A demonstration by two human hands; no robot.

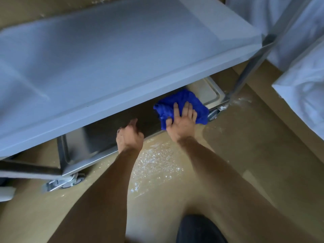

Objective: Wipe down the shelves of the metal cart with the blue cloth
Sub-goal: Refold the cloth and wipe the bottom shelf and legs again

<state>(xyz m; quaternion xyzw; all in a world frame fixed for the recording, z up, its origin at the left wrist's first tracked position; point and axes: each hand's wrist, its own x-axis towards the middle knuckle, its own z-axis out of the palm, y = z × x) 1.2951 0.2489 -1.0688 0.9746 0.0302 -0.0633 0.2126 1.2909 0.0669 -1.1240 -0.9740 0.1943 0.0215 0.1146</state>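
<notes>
Fingers of my right hand [182, 120] lie flat, pressing the blue cloth [180, 106] onto the cart's bottom shelf [208, 92]; my left hand [129, 135] curls over its front rim. Upper shelf [122, 55] looks clean, so I judge the lower one remains.

Tan floor [254, 155] fills the lower frame, glossy, catching light. On it, a scatter of white flecks and smears [154, 160] glints near the middle, with a fainter dusting [240, 102] further right. Over on the right, white bedding [301, 95] bulges in, rumpled and folded (more white fabric [263, 13] hangs above it). At the bottom edge, a dark rounded shape [199, 228] — blurred, can't tell what.
</notes>
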